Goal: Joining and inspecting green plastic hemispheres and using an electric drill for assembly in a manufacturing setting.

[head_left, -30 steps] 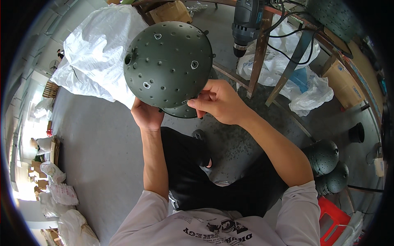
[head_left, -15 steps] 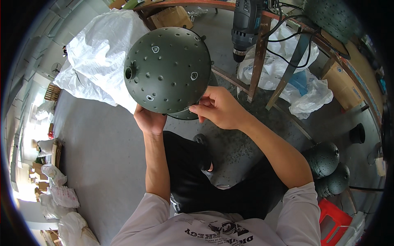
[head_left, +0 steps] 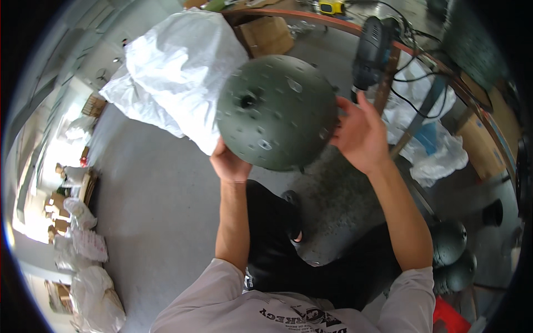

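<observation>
A dark green, ball-shaped shell [head_left: 286, 119] hangs in front of me above my knees. Small holes and studs dot its surface, a few spots are ringed in white, and one larger hole faces up at its upper left. My left hand [head_left: 230, 165] supports the shell at its lower left edge, its fingers partly hidden underneath. At the shell's right side is my right hand [head_left: 363, 133], open with fingers spread. Its fingertips are at the edge; blur hides whether they touch.
A black power drill [head_left: 371, 50] hangs at the workbench edge [head_left: 322, 19], cables beside it. White plastic sacks [head_left: 172, 66] lie ahead on the left. More green shells [head_left: 448, 243] and a red stool [head_left: 448, 316] are at the lower right. Bags and boxes line the left wall.
My right hand has let go of the shell's lower rim, opened, and moved up to its right side. The shell has turned, bringing the large hole inward from the left edge.
</observation>
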Demonstrator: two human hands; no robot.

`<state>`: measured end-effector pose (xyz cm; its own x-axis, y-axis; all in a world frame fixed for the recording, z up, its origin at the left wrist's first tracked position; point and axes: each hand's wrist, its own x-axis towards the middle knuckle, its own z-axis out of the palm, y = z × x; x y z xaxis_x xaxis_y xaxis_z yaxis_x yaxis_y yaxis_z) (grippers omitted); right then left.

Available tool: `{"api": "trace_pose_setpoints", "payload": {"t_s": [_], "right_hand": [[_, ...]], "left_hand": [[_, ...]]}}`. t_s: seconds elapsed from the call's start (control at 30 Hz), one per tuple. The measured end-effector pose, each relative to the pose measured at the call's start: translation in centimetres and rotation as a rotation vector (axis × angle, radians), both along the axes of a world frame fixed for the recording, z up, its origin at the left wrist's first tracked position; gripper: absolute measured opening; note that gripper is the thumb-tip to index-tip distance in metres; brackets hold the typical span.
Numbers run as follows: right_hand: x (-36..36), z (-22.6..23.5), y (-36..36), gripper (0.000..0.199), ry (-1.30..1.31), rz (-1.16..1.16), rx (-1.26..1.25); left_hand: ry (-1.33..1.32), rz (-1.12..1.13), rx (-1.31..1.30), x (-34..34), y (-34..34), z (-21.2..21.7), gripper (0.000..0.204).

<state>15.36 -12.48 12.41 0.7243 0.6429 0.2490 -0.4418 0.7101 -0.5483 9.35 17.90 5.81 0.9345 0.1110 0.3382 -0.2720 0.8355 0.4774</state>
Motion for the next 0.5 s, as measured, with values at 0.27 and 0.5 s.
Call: {"api": "trace_pose_setpoints", "payload": {"t_s": [0.27, 0.5], "right_hand": [[-0.2, -0.1, 0.1, 0.028, -0.019, -0.215, -0.110], [-2.2, 1.6, 1.1, 0.023, -0.305, -0.198, -0.231]], "left_hand": [[-0.060, -0.112, 0.033, -0.2, -0.2, -0.1, 0.044], [0.137, 0.131, 0.238, 0.9, -1.3, -0.6, 0.046]]}}
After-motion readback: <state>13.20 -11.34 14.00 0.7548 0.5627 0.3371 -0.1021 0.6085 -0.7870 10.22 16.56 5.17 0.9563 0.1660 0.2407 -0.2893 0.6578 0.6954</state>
